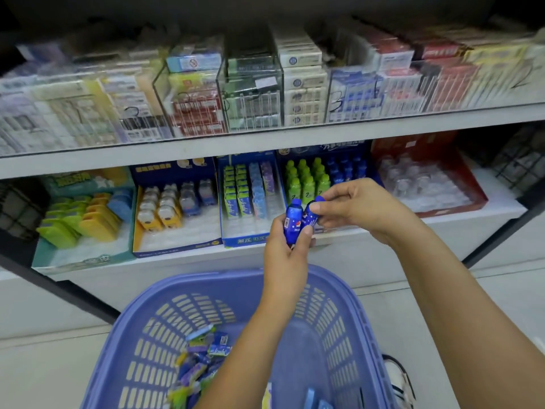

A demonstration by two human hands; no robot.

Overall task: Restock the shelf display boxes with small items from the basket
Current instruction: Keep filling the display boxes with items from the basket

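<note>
My left hand (287,252) grips a small blue bottle (292,221) upright above the purple basket (351,314). My right hand (356,206) pinches a second small blue bottle (310,216), tilted against the first. Both are held just in front of the lower shelf, before a display box (321,175) with green bottles on the left and blue bottles on the right. Several small packets (203,358) lie in the basket's bottom.
Along the lower shelf stand more display boxes: a teal one (85,255), a yellow-and-blue one (174,249), a blue one (247,240) and a red one (472,202). The upper shelf (265,137) carries clear cases of packs. A shoe (396,376) shows beside the basket.
</note>
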